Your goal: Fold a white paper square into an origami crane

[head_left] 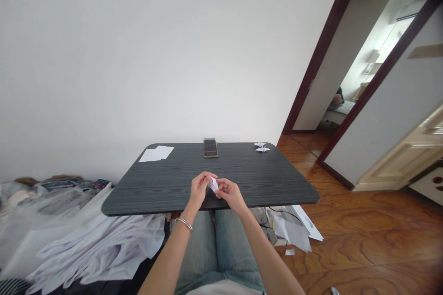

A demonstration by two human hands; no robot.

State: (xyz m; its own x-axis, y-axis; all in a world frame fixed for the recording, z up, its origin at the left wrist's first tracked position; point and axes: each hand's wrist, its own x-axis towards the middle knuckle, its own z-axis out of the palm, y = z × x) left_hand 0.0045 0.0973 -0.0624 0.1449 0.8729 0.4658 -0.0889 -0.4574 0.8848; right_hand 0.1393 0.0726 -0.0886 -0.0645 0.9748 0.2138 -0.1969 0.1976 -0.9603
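Between my two hands is a small folded piece of white paper (213,184), held just above the near part of the dark table (155,193). My left hand (200,187), with a silver bangle on the wrist, pinches its upper left side. The fingers of my right hand (230,192) are closed on its lower right edge. Two folded white paper cranes (262,149) sit at the table's far right corner. White paper sheets (156,153) lie overlapping at the far left.
A phone (210,148) stands at the table's back edge, against the white wall. Piled clothes and white cloth (104,249) fill the left side. Papers (294,233) and cables are under the table's right side, above a wooden floor (363,226). A doorway opens at right.
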